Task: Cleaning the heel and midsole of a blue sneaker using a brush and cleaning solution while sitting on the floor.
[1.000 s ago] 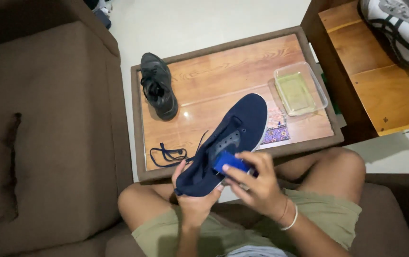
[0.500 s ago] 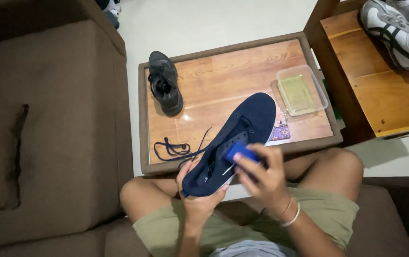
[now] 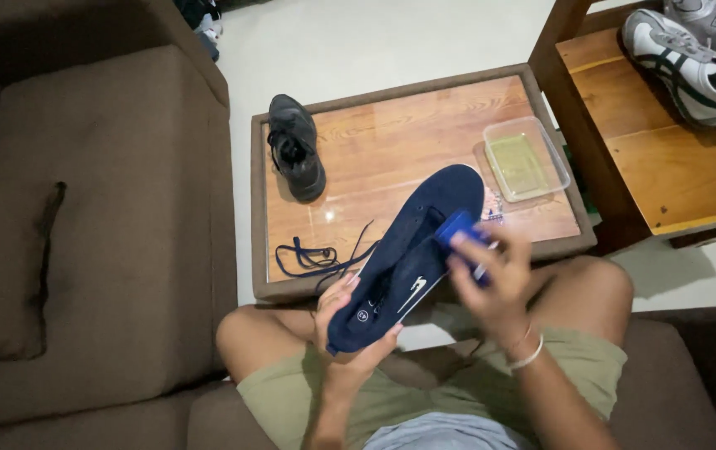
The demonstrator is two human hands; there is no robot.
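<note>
Shoe (image 3: 408, 250): navy, over my lap, toe above the table's (image 3: 391, 142) near edge.
Left hand (image 3: 350, 321): I cup the heel.
Right hand (image 3: 491, 271): closed round a blue brush (image 3: 458, 227), probably bristles down.
Handling: light, soft upper; heel grip best.

Our own body, seen from above

We wear olive-green shorts (image 3: 583, 375), a grey shirt hem (image 3: 450, 433), and a white bracelet (image 3: 529, 357) on our right wrist.

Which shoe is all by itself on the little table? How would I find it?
Look at the low wooden table in front of the seated person's knees. Near its far left corner stands a small dark grey shoe, toe pointing toward the person. Unlike the navy shoe held in the hands, nobody touches it, and loose navy laces lie just below it.
</note>
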